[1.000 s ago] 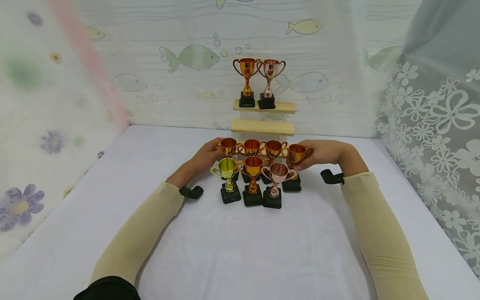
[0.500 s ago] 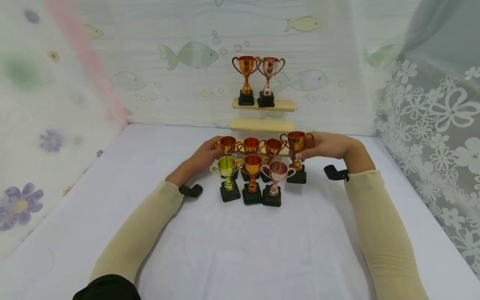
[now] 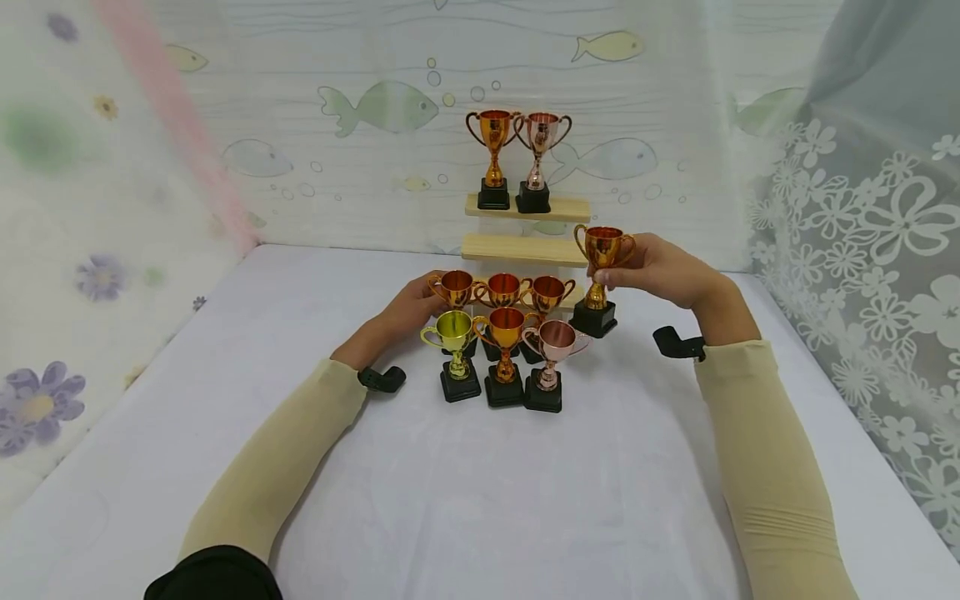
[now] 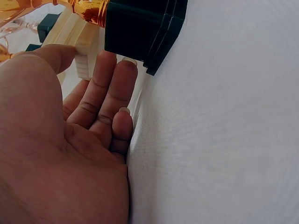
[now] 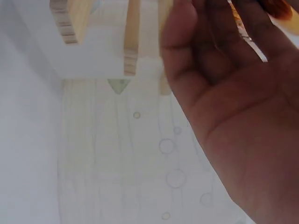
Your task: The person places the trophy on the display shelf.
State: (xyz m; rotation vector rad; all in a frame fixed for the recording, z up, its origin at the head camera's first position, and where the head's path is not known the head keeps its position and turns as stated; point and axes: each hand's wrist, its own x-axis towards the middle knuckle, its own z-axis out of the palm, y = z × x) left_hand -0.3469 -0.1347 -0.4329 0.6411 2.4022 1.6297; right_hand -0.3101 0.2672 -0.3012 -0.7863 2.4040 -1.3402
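Note:
My right hand [image 3: 660, 271] holds a bronze-gold trophy cup [image 3: 596, 296] around its stem, its black base tilted and raised. In the right wrist view, my palm [image 5: 252, 112] hides most of that trophy. My left hand [image 3: 408, 312] is at the left end of the lowest wooden shelf. In the left wrist view, its thumb lies on the shelf's end [image 4: 86, 58], with curled fingers [image 4: 100, 79] close by, beside a trophy's black base [image 4: 140, 32]. Three copper-gold trophies [image 3: 502, 288] stand in a row along the lowest shelf.
In front stand a yellow-gold trophy [image 3: 455, 354], an orange-gold one [image 3: 505, 354] and a pink one [image 3: 551, 364], close together. The top shelf [image 3: 570, 208] bears an orange-gold trophy [image 3: 493, 150] and a rose one [image 3: 537, 154]. The middle wooden shelf [image 3: 523, 248] lies below it.
My right hand has lifted the bronze-gold trophy from the right end of the row, up and slightly right, toward the middle shelf's right end. My left hand has stayed in place.

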